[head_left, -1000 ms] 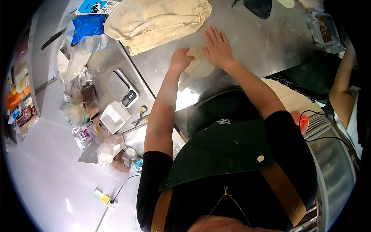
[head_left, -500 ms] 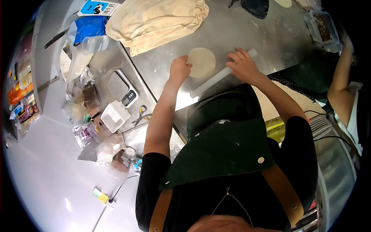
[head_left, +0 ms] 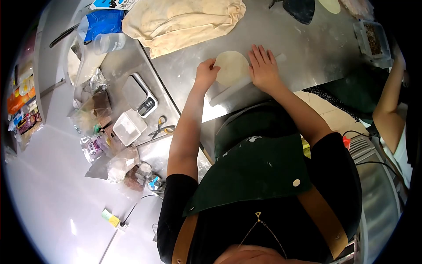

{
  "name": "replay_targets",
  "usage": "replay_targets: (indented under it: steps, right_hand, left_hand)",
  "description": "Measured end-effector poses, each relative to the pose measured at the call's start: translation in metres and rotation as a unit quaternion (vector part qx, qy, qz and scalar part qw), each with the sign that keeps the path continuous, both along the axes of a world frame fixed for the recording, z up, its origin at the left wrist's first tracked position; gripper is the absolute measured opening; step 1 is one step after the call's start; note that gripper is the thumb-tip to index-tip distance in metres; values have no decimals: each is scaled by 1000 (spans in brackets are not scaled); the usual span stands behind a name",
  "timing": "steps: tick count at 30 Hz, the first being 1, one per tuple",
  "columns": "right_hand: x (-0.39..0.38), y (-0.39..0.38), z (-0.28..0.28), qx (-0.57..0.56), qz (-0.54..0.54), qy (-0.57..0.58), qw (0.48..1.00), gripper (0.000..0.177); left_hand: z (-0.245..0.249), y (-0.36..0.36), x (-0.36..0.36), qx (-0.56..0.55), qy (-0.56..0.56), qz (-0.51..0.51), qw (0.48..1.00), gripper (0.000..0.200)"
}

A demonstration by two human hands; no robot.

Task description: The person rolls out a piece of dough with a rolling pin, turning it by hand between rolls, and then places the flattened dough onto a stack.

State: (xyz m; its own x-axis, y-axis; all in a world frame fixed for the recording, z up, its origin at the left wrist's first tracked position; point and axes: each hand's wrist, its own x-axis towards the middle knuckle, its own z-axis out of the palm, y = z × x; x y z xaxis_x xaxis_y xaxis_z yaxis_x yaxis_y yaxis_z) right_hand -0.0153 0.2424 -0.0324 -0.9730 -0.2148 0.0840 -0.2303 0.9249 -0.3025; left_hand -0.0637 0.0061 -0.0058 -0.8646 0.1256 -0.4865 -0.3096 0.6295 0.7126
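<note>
A thin round sheet of dough (head_left: 232, 68) lies on the steel table. My left hand (head_left: 206, 75) pinches its left edge between thumb and fingers. To the right, my right hand (head_left: 264, 69) lies flat with fingers stretched out, its palm over a pale rolling pin (head_left: 229, 94). The pin slants from lower left to upper right along the lower right side of the dough and looks blurred. Part of it is hidden beneath the right hand.
A cream cloth (head_left: 184, 26) covers something at the back. A kitchen scale (head_left: 140, 96), white tub (head_left: 129, 127) and scissors (head_left: 161, 127) sit left. At right are a container of filling (head_left: 372, 39) and another person's arm (head_left: 389, 94). A dark object (head_left: 300, 9) lies behind.
My right hand has gone from curled fingers on the pin to flat, stretched fingers, shifting left and nearer the dough. The pin has moved slightly toward the left. My left hand still pinches the dough.
</note>
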Motion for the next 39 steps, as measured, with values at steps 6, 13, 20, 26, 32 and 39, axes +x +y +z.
replay_targets:
  steps: [6, 13, 20, 26, 32, 39]
  right_hand:
    - [-57, -37, 7, -6, -60, -34, 998, 55]
    - [-32, -29, 13, 41, -46, -39, 997, 56]
    - [-35, -24, 2, -3, -3, -10, 1000, 56]
    - [38, 41, 11, -63, 164, 17, 984, 44]
    - [34, 69, 37, -72, 195, 14, 978, 36]
    - [-10, 43, 48, -51, 204, -15, 977, 36]
  left_hand:
    - [-6, -1, -4, 71, -61, 45, 995, 31]
    - [-3, 3, -9, 75, -66, 48, 994, 27]
    - [8, 28, -24, -142, 31, -94, 985, 27]
    - [34, 39, 9, -191, 178, -151, 954, 17]
    - [61, 25, 6, -87, 147, -125, 977, 16]
    - [15, 12, -1, -121, 69, -109, 984, 28]
